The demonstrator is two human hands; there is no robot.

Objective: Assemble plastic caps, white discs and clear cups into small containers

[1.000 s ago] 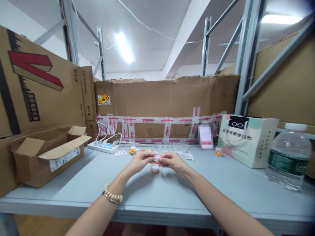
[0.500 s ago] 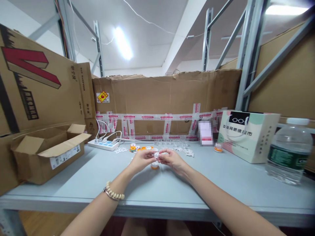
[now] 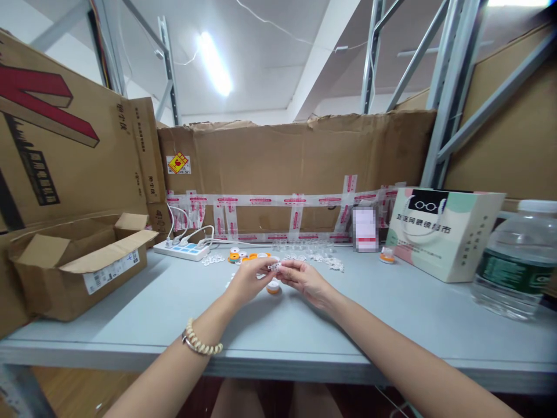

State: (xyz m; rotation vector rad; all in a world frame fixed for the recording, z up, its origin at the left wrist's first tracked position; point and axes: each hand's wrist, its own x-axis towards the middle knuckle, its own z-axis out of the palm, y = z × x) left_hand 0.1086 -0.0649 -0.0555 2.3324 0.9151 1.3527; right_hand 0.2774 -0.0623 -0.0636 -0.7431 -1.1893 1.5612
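Head view showed the left hand (image 3: 249, 280) and right hand (image 3: 308, 283) pinching a small white piece (image 3: 275, 267) near an orange-and-white cap (image 3: 273, 287), open desk (image 3: 282, 328) lying between them and its front edge (image 3: 282, 355).

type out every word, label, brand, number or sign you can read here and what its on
"互连网眼镜超市": pale bag, front; side text too small
Left carton: characters unclear, red emblem cut off
Too small: open carton's white label, yellow sticker, pink-printed tape
Blurred: green bottle label
Pixelated: upright panel
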